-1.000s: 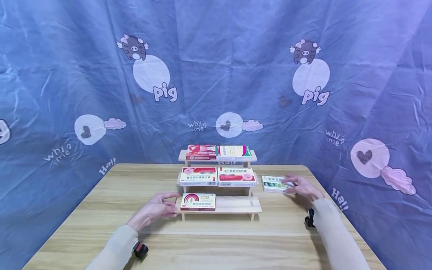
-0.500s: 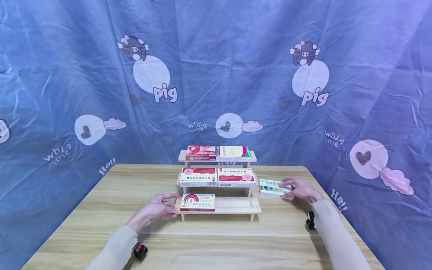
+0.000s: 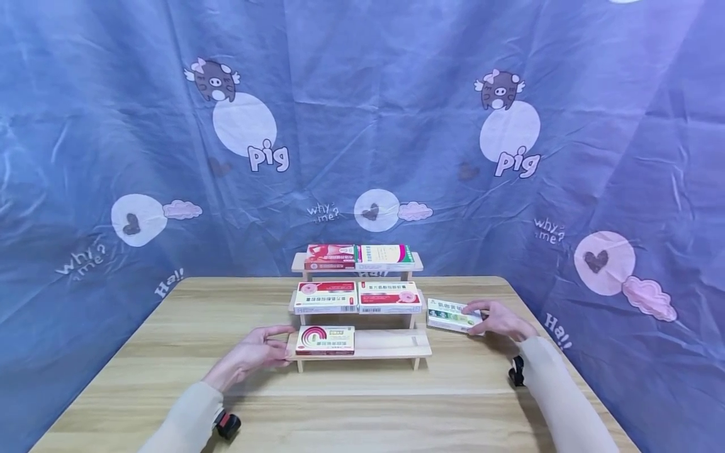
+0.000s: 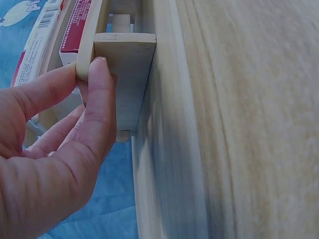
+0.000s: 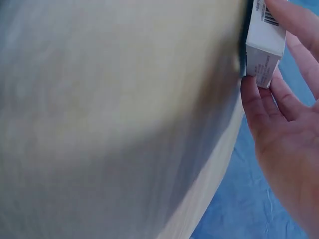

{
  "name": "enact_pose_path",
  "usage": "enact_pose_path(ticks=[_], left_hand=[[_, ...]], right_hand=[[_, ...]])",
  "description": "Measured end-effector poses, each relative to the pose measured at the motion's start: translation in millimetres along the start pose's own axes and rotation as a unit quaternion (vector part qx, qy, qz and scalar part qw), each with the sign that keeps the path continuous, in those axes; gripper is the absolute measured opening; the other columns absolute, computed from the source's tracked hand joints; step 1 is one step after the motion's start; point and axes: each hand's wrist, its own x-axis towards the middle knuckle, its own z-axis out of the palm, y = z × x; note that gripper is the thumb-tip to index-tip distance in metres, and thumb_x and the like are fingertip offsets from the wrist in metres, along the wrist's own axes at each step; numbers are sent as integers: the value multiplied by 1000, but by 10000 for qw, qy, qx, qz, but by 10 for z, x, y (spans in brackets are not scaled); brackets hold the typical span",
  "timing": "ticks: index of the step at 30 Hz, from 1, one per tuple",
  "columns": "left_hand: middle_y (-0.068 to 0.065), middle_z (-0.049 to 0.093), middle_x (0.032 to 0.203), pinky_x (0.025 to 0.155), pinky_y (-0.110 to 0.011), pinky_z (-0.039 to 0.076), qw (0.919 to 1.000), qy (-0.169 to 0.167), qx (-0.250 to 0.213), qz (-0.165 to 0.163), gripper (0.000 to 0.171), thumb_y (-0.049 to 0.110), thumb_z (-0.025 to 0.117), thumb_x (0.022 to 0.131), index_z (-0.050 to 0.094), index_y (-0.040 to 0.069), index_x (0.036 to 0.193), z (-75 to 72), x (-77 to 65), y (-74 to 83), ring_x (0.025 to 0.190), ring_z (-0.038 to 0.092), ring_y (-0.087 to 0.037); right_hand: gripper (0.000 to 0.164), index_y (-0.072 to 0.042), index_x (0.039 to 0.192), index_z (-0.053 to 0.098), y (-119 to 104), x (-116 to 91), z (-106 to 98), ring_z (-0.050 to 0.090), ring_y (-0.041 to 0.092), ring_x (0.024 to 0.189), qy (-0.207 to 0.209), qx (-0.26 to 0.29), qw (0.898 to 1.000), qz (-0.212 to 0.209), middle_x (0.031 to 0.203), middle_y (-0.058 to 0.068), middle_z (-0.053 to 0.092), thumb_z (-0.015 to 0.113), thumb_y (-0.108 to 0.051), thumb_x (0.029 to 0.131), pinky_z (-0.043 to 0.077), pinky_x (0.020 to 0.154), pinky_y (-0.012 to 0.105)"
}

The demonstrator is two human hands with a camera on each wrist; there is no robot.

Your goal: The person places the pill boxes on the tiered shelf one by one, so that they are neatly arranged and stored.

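Observation:
A three-step wooden display rack [image 3: 391, 343] stands on the table. My left hand [image 3: 252, 355] pinches the left end of its lowest step; the left wrist view shows thumb and finger on either side of the board [image 4: 124, 45]. On that step's left half lies a cream medicine box [image 3: 325, 340] with dark red rings. To the right of the rack, my right hand [image 3: 498, 319] grips a white and green medicine box [image 3: 450, 314] by its right end. In the right wrist view, fingers curl around the end of this white box [image 5: 264, 45].
Two red and white medicine boxes, one left [image 3: 326, 297] and one right [image 3: 387, 297], fill the middle step. A red box [image 3: 330, 257] and a white, green and pink box [image 3: 382, 257] lie on the top step. A blue printed curtain [image 3: 340, 126] hangs behind the table [image 3: 362, 415].
My right hand has closed around the white and green box and drawn it a little left and toward me. My left hand keeps its hold on the rack. The head view has shifted slightly.

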Motion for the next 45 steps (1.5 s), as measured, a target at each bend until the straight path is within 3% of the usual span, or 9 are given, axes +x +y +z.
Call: enact_pose_path(ticks=[4, 10, 13, 18, 22, 26, 34, 45], left_hand=[[-18, 67, 108, 87, -38, 60, 10000, 40, -10, -27, 71, -8, 62, 86, 28, -9, 148, 5, -4, -5, 90, 69, -22], [-18, 67, 107, 86, -38, 60, 9999, 91, 107, -74, 70, -8, 63, 86, 30, -8, 148, 20, 8, 38, 89, 69, -20], [-18, 67, 106, 86, -38, 60, 9999, 91, 90, -83, 70, -8, 62, 85, 30, -9, 148, 25, 8, 42, 89, 69, -20], [-17, 68, 105, 85, -37, 61, 9999, 108, 19, -71, 70, -9, 62, 85, 30, -10, 147, 30, 5, 34, 88, 69, -20], [-17, 68, 104, 83, -35, 61, 9999, 151, 32, -75, 71, -9, 63, 84, 30, -10, 147, 31, 9, 31, 86, 69, -20], [-16, 68, 102, 81, -33, 61, 9998, 183, 37, -99, 72, -8, 64, 84, 30, -10, 147, 27, 16, 25, 85, 69, -20], [-16, 68, 103, 82, -33, 61, 9998, 168, 46, -84, 70, -9, 62, 84, 30, -9, 147, 28, 18, 26, 86, 69, -20], [-19, 65, 107, 85, -38, 61, 9997, 190, 143, -113, 69, -9, 63, 84, 32, -8, 147, 32, 11, 23, 87, 68, -21]], right_hand=[[52, -4, 118, 69, -3, -43, -45, 41, 49, 131, -15, 8, 9999, -121, 141, 26, 50, 84, -13, 70, 34, 109, 62], [53, -1, 120, 68, -39, -186, -119, 49, 39, 127, -111, 220, 9992, -330, 143, 28, 47, 83, -13, 70, 45, 97, 24], [53, 2, 120, 67, -43, -253, -143, 54, 24, 122, -219, 496, 9977, -396, 144, 31, 45, 83, -10, 70, 47, 90, 15], [52, 7, 119, 66, -56, -321, -158, 56, 0, 112, -439, 730, 9937, -723, 143, 38, 41, 82, -7, 72, 49, 91, 13], [51, 6, 118, 66, -108, -364, -160, 54, -7, 112, -618, 855, 9907, -859, 143, 39, 39, 82, -7, 72, 48, 96, 14], [51, 5, 119, 66, -182, -401, -158, 52, -10, 113, -851, 953, 9865, -1027, 143, 40, 37, 82, -7, 72, 49, 99, 18], [47, 4, 117, 66, -285, -443, -133, 47, -12, 119, -1194, 1157, 9754, -1445, 140, 45, 35, 80, -3, 72, 43, 99, 10], [48, 0, 118, 65, -408, -459, 24, 51, -2, 122, -1432, 1208, 9707, -1505, 142, 43, 35, 79, -3, 73, 47, 101, 18]])
